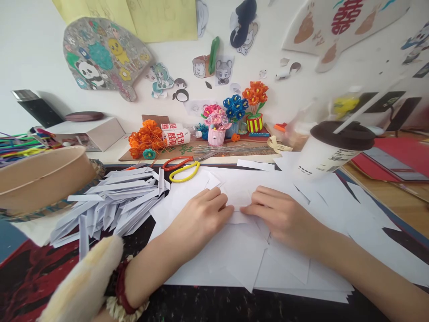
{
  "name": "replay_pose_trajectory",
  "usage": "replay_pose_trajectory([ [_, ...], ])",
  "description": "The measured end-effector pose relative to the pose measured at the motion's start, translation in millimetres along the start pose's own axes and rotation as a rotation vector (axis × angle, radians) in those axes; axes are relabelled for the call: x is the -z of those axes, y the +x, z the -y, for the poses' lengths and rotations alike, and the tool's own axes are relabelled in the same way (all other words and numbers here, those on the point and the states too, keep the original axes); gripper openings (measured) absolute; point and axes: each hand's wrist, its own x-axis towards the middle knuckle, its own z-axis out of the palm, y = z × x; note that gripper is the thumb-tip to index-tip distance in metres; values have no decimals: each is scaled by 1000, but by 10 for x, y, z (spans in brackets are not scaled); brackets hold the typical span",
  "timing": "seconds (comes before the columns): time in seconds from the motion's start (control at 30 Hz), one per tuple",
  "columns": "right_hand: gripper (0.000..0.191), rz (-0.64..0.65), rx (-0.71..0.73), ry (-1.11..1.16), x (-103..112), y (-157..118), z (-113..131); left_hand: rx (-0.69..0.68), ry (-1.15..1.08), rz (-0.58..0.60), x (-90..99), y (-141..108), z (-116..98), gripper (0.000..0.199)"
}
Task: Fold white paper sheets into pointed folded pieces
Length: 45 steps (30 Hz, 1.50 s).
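A small piece of white paper (237, 216) with a fold along it lies between my hands, over other loose white sheets (214, 264). My left hand (209, 209) pinches its left side, thumb towards the middle. Opposite, my right hand (271, 209) has its curled fingers and thumb on the right side. The two thumbs are close together but apart. Left of my left hand is a heap of folded paper strips (124, 197). Scissors (184, 169) with one red and one yellow handle rest beyond the sheets.
A lidded white cup (330, 156) with a straw stands at the right. On the left is a round tan container (43, 179). Pipe-cleaner flowers (147, 136) and small flower pots (217, 135) line the back. A fluffy cream thing (87, 277) is by my left forearm.
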Motion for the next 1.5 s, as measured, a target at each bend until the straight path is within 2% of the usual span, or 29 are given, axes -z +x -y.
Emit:
replay_pose_trajectory([
  [0.47,33,14,36,19,-19,-6,13,5,-9,11,16,7,-9,23],
  [0.73,34,0,71,5,-27,20,3,-67,102,19,-4,29,-24,22],
  [1.0,33,8,96,0,-12,31,17,-51,111,48,-1,46,-31,18],
  [1.17,31,47,82,16,-14,18,17,10,31,121,48,33,-63,16],
  [1.27,29,76,64,25,-14,22,14,75,-17,161,96,33,-95,21],
  [1.4,29,92,39,49,4,32,20,91,-25,180,137,41,-114,36],
  [1.5,29,97,39,55,19,32,27,113,-13,192,164,42,-101,40],
])
